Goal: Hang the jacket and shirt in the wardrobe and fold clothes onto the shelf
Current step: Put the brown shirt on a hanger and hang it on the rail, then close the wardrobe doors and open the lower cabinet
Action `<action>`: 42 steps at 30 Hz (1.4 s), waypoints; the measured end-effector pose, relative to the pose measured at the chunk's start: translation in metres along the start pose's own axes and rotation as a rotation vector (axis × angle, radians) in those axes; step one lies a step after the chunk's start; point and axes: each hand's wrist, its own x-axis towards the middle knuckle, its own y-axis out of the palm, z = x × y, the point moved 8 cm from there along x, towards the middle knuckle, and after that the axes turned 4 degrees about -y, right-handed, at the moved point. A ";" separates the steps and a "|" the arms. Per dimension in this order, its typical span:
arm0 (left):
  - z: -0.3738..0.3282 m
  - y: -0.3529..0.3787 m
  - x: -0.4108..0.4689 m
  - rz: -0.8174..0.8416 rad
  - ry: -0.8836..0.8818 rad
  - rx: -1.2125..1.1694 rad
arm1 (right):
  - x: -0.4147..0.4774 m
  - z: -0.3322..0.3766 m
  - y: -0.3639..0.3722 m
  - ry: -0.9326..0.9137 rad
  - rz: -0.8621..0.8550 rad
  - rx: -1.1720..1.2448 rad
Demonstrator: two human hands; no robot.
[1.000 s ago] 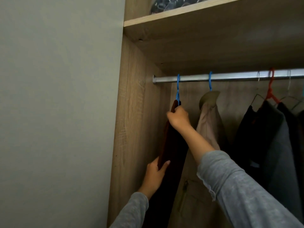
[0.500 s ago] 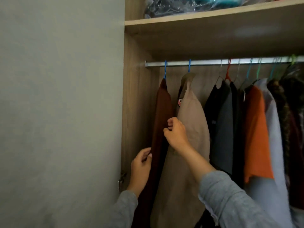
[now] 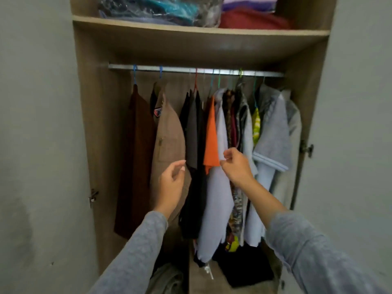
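Observation:
A dark brown shirt [image 3: 135, 158] hangs from a blue hanger at the left end of the metal rail [image 3: 191, 70]. Next to it hangs a tan jacket [image 3: 169, 136], also on a blue hanger. My left hand [image 3: 171, 183] floats in front of the jacket's lower edge, fingers apart, holding nothing. My right hand [image 3: 236, 164] is raised in front of the orange and pale blue garments, its fingers loosely curled around nothing. A wooden shelf [image 3: 199, 32] above the rail carries folded clothes.
Several more garments crowd the rail's right half, among them an orange top [image 3: 211, 134] and a grey polo shirt [image 3: 273, 136]. Bagged items [image 3: 159, 9] and a red stack [image 3: 252, 20] sit on the shelf. Dark folded clothes [image 3: 246, 266] lie at the wardrobe floor. Both doors stand open.
Both hands let go of the brown shirt and drew back and rightward. The view pulled away, so the whole wardrobe now shows.

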 end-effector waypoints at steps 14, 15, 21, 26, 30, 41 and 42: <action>-0.234 0.243 -0.117 0.168 0.295 -0.207 | -0.098 -0.056 -0.323 -0.144 -0.203 -0.181; -0.253 0.259 -0.130 0.168 0.312 -0.228 | -0.110 -0.056 -0.343 -0.180 -0.214 -0.176; -0.332 0.336 -0.180 0.230 0.435 -0.258 | -0.172 -0.063 -0.415 -0.383 -0.319 -0.113; -0.375 0.395 -0.231 0.238 0.749 -0.005 | -0.202 -0.108 -0.473 -0.372 -0.578 -0.080; -0.383 0.432 -0.259 0.220 1.008 0.271 | -0.202 -0.157 -0.466 -0.190 -0.479 -0.025; -0.346 0.451 -0.248 -0.093 1.263 1.090 | -0.209 -0.179 -0.402 -0.005 -0.306 0.171; -0.347 0.447 -0.249 -0.100 1.264 1.118 | -0.210 -0.180 -0.397 -0.015 -0.307 0.164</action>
